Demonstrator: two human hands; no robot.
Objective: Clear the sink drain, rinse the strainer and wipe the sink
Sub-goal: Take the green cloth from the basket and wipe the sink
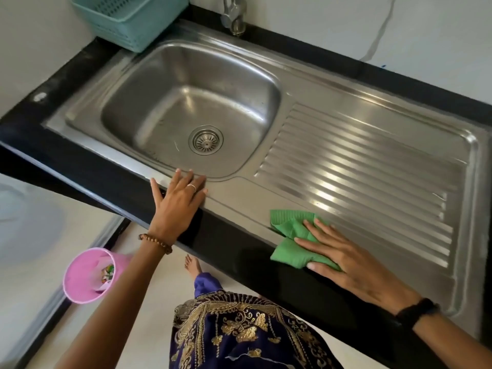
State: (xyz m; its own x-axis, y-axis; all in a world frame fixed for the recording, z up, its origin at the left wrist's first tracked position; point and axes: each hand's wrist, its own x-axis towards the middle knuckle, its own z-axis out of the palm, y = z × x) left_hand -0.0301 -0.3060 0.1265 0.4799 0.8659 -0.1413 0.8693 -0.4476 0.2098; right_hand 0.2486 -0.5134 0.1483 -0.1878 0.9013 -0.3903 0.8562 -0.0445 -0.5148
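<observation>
You were on the wiping step, cloth at the front edge of the drainboard.

Your right hand [354,258] lay flat and spread, fingers pressing the green cloth [294,241] down at about 5 o'clock from the strainer [205,141], where steel meets the black counter [239,246]. Your left hand [177,202] rested open, palm down, on the rim at 6 o'clock from the drain, gripping nothing. The strainer sat in its drain and looked clean; the sink [149,102] basin looked empty. Beyond, a tap [234,17] stood at 12 o'clock, a teal basket [127,17] at 11, and a pink bin [89,275] on the floor at 7. I judge the next move called for sweeping the cloth along the ribs, pressing evenly.
</observation>
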